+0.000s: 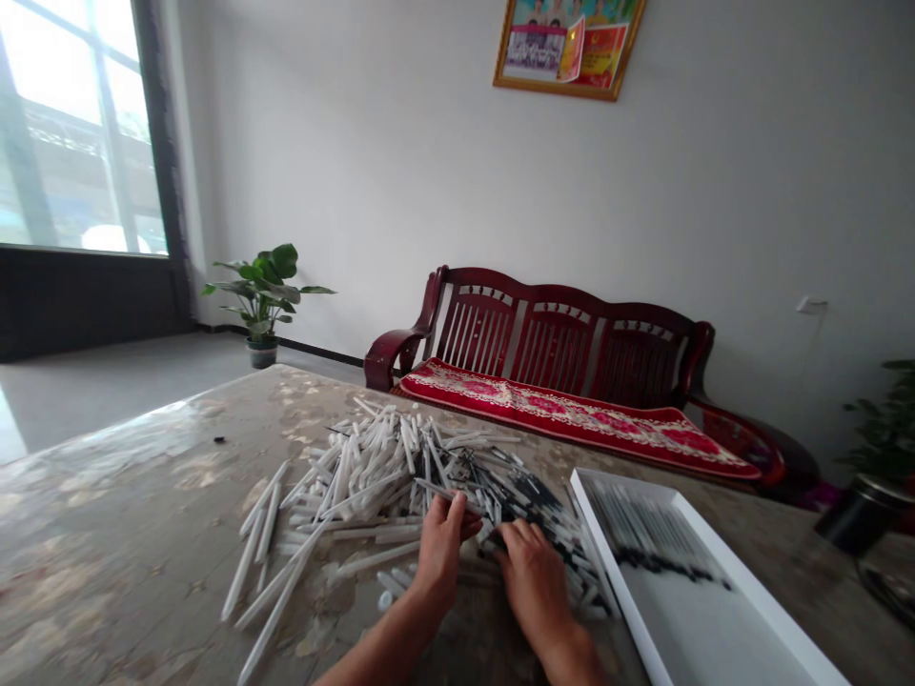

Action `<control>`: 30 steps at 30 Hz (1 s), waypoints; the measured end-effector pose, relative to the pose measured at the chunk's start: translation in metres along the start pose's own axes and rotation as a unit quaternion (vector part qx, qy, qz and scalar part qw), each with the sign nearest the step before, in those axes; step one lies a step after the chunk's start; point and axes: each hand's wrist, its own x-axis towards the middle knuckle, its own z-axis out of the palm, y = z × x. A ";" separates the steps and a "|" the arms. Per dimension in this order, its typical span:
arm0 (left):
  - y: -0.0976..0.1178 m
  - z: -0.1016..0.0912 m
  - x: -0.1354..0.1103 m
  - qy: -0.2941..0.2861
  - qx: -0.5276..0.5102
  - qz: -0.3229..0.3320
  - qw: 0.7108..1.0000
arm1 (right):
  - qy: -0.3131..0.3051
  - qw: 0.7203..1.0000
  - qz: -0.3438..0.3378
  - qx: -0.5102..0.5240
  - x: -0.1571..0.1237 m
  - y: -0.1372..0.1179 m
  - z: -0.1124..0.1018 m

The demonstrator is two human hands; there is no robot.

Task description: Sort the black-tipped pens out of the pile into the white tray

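Lower left of the frame: patterned counter (107, 543) is stretching out, a few loose white tubes (249, 562) lying on it, mostly slanting from upper right to lower left. Centre: a big pile (378, 462) of pen-like tubes is spreading, axes running every way. At its near side the left hand (439, 553) is pinching a thin tube (433, 488), long axis tilting gently from upper left to lower right; which end is the tip, cannot tell. Next, the right hand (533, 576) is curling low over the pile; cannot tell whether it is gripping anything. Lower right: a white box (721, 634) is holding a neat row of tubes (647, 519), near-parallel, dark ends pointing toward the frame bottom. Progress, by judgement: one row is lying arranged, far more is remaining loose
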 end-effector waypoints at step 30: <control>0.009 0.001 -0.024 -0.172 0.612 0.226 0.739 | 0.162 0.674 0.295 0.658 0.011 0.021 -0.009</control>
